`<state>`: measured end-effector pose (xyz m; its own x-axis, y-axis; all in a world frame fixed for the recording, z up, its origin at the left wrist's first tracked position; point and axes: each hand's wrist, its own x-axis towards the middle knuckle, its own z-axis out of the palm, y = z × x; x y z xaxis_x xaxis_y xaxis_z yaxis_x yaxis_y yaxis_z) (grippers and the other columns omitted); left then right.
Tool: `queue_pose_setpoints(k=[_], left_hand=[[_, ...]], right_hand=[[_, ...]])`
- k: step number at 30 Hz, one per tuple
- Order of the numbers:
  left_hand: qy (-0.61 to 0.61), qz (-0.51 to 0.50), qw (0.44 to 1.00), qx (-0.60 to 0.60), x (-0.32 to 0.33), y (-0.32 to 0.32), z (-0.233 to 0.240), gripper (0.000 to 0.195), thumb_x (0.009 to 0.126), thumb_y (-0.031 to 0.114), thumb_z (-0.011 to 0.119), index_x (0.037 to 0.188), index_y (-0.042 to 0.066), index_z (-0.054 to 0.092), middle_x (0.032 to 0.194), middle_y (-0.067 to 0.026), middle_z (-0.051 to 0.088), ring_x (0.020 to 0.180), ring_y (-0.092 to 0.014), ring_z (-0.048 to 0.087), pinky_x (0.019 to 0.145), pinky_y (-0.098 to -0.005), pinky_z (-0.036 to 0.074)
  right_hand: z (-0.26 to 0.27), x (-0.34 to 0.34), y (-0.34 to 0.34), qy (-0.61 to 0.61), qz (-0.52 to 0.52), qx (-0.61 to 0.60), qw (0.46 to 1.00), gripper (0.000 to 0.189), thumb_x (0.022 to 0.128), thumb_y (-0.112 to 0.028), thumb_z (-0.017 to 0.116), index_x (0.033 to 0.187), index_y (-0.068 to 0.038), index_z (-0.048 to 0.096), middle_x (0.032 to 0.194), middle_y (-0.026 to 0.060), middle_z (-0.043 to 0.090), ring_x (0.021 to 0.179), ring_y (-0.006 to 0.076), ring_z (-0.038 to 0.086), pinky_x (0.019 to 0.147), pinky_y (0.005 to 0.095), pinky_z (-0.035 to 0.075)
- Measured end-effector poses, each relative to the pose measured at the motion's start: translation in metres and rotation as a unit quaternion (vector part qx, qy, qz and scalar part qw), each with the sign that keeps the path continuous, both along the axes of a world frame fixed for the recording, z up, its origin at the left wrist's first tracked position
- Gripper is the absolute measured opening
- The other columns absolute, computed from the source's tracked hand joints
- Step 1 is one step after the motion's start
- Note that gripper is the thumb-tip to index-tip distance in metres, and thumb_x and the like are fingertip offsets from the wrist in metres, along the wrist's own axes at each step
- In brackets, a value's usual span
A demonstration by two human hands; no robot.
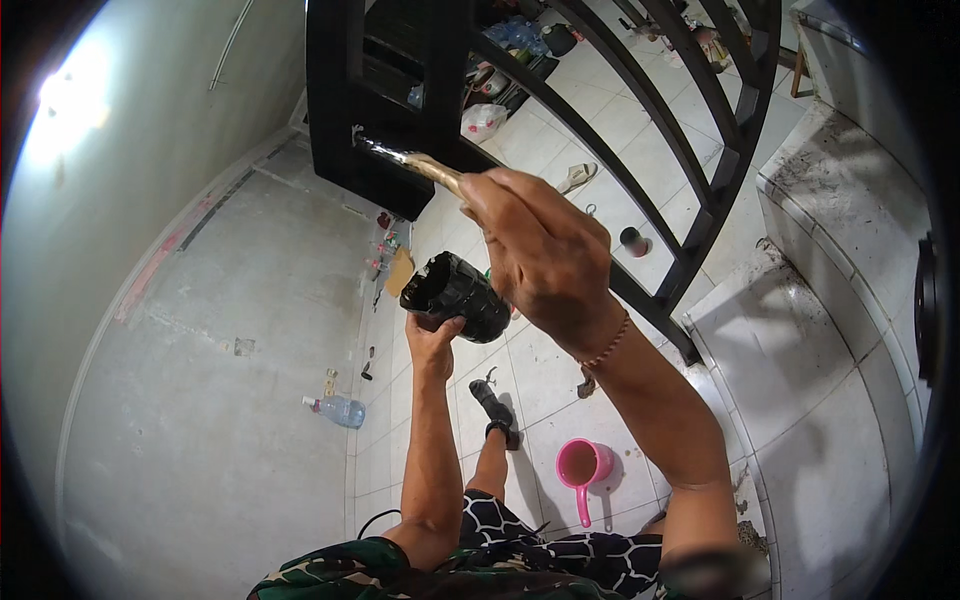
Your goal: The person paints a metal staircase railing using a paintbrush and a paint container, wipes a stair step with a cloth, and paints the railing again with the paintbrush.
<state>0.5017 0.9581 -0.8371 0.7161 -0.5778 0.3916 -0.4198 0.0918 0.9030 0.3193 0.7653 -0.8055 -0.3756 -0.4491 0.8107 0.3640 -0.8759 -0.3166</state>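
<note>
My right hand (547,251) grips the wooden handle of a paintbrush (431,171). The brush reaches up and left, its tip against or right in front of a glossy black panel (334,94) of the stair railing. Lower down, my left hand (433,346) holds a black, paint-smeared container (465,300) with a ragged open rim, tilted to the left. How much is inside the container is too dark to tell.
Tiled stairs (802,375) rise on the right beside curved black railing bars (660,105). On the tiled floor stand a pink dipper (583,465) with brownish liquid and a dark cup (634,241); a sandal (577,177) lies farther off. A plastic bottle (341,412) is at the left wall.
</note>
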Motion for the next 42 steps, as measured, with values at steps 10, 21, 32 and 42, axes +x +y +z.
queue_pose_setpoints(k=[10,21,32,42], left_hand=[[-0.020,-0.016,1.000,-0.005,0.000,-0.002,-0.001,0.061,0.062,0.002,0.077,0.115,-0.001,0.046,0.108,-0.0095,0.058,0.100,-0.022,0.058,0.092,-0.0349,0.046],[-0.008,-0.005,1.000,0.014,0.004,-0.009,-0.011,0.061,0.063,0.001,0.075,0.116,0.000,0.046,0.110,-0.0095,0.057,0.101,-0.022,0.058,0.095,-0.0361,0.044],[0.004,0.010,1.000,0.010,0.011,-0.009,-0.014,0.061,0.060,-0.003,0.075,0.114,0.003,0.048,0.106,-0.0081,0.059,0.098,-0.020,0.058,0.089,-0.0339,0.046],[-0.003,0.008,1.000,0.002,0.014,-0.004,-0.012,0.061,0.060,-0.002,0.075,0.114,0.002,0.048,0.106,-0.0082,0.059,0.098,-0.020,0.058,0.089,-0.0343,0.046]], right_hand=[[-0.028,-0.010,-0.024,0.078,0.054,0.000,0.995,0.026,0.074,0.004,0.065,0.099,-0.003,0.062,0.087,0.0090,0.065,0.076,0.0202,0.066,0.061,0.0267,0.055],[-0.007,0.021,-0.001,0.065,0.040,0.022,0.997,0.022,0.078,0.000,0.063,0.100,-0.001,0.060,0.087,0.0113,0.064,0.076,0.0212,0.065,0.062,0.0283,0.054],[-0.028,0.000,0.016,0.144,0.009,0.068,0.987,0.021,0.078,-0.003,0.061,0.098,0.002,0.057,0.077,0.0083,0.056,0.065,0.0175,0.061,0.054,0.0256,0.051],[-0.031,-0.024,0.028,0.087,0.046,0.104,0.990,0.018,0.078,0.002,0.065,0.095,0.002,0.061,0.083,0.0127,0.063,0.073,0.0225,0.065,0.059,0.0281,0.053]])
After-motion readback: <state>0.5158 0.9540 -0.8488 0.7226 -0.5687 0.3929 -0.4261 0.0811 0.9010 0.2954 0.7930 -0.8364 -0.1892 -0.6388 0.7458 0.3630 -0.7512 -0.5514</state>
